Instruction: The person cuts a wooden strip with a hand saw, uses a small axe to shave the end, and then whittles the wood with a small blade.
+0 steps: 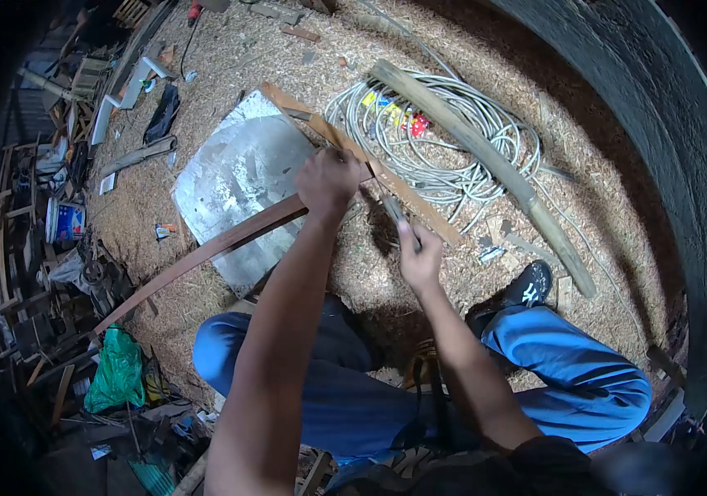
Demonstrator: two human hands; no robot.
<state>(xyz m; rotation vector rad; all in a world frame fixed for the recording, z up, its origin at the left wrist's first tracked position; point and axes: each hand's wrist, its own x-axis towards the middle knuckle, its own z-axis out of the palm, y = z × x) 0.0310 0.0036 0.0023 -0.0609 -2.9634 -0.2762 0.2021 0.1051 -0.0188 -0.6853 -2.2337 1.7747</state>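
Note:
My left hand is closed round a long reddish-brown wood strip near its upper right end. The strip runs down to the left, over a grey, white-smeared board. My right hand grips a slim tool by its handle, and the tool's narrow far end meets the strip's end just right of my left hand. Beneath both lies a flat brown plank, slanting across the board's upper corner.
A coil of grey cable lies beyond, with a thick wooden pole across it. A dark curved wall rises at the right. Wood scraps and a green plastic bag are at the left. Shavings cover the ground.

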